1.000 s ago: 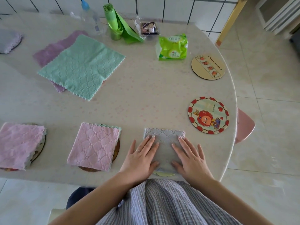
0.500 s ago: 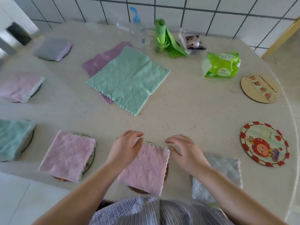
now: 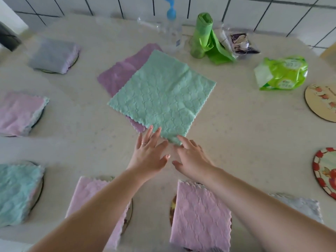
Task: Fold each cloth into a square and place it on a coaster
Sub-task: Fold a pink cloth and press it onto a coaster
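An unfolded mint-green cloth (image 3: 163,95) lies flat in the middle of the table, on top of a purple cloth (image 3: 123,70). My left hand (image 3: 149,153) and my right hand (image 3: 190,155) reach side by side to its near corner, fingers spread, fingertips touching the edge. Neither hand holds anything. Folded cloths sit on coasters: pink (image 3: 200,219) and pink (image 3: 87,197) near me, grey (image 3: 301,206) at the right, teal (image 3: 16,191), pink (image 3: 18,111) and grey (image 3: 52,55) at the left. Two bare coasters (image 3: 325,171), (image 3: 321,100) lie at the right edge.
At the back stand a clear spray bottle with a blue top (image 3: 171,30), a green roll of bags (image 3: 205,37), a small packet (image 3: 241,42) and a green tissue pack (image 3: 281,73). A tiled wall runs behind the table.
Both hands left the folded grey cloth at the near edge, passed over the pink cloth and reached forward to the green cloth's near corner. The view swung left and up.
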`<state>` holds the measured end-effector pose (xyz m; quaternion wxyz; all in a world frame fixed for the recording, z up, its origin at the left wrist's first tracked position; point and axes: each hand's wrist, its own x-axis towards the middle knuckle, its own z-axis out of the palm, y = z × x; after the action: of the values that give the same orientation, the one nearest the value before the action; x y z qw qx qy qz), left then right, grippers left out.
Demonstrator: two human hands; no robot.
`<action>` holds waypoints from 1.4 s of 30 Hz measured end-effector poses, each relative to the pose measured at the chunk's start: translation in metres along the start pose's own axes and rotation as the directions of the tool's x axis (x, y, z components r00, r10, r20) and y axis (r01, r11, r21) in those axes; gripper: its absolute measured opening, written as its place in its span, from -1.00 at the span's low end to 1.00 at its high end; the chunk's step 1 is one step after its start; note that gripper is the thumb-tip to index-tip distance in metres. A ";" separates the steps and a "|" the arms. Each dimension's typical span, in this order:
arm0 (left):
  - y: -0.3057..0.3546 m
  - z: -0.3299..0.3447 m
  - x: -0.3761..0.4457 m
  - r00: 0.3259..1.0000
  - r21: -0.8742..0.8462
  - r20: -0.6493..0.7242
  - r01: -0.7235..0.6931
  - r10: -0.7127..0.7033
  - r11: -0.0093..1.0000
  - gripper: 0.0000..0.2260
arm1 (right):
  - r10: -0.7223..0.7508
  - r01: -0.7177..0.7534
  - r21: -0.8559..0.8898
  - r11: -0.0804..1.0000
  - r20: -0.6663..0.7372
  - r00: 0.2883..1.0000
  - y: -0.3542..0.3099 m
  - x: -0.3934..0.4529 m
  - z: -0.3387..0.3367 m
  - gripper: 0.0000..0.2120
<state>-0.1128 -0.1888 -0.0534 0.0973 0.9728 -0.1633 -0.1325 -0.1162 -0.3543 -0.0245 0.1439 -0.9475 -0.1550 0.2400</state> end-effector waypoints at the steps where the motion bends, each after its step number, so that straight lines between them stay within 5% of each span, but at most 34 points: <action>1: -0.001 0.001 0.005 1.000 0.008 -0.007 -0.015 0.015 1.000 -0.56 | 0.004 -0.004 -0.011 1.000 -0.012 1.000 0.000 0.002 -0.001 -0.46; 9: -0.015 -0.002 0.031 0.994 -0.013 -0.066 0.085 -0.086 0.996 -0.57 | 0.093 -0.080 0.122 0.989 -0.108 0.990 0.005 0.015 -0.015 -0.47; 19: -0.008 -0.029 0.022 0.956 -0.067 -0.259 0.124 -0.138 0.990 -0.67 | 0.131 0.005 0.294 0.956 -0.439 0.889 0.040 -0.059 -0.041 -0.57; 28: 0.029 -0.085 -0.005 0.724 -0.199 -0.690 -0.205 0.012 0.958 -0.79 | 0.141 0.067 0.249 0.966 -0.728 0.670 0.101 -0.125 -0.070 -0.73; 33: 0.082 -0.111 -0.019 0.679 -0.380 -0.723 -0.240 -0.125 0.893 -0.93 | 0.189 0.081 0.290 0.954 -0.784 0.591 0.126 -0.155 -0.098 -0.75; 38: 0.131 -0.120 -0.025 0.690 -0.673 -0.588 -0.127 -0.423 0.729 -0.78 | 0.258 0.126 0.410 0.903 -0.755 0.603 0.154 -0.189 -0.125 -0.76; 42: 0.158 -0.113 -0.024 0.744 -0.744 -0.481 -0.066 -0.464 0.665 -0.87 | 0.257 0.122 0.425 0.897 -0.727 0.636 0.183 -0.205 -0.137 -0.80</action>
<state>-0.1481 -0.3105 0.0960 0.5033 0.8503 0.0606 0.1412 -0.1781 -0.6230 0.1117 0.3945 -0.9062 0.0155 -0.1518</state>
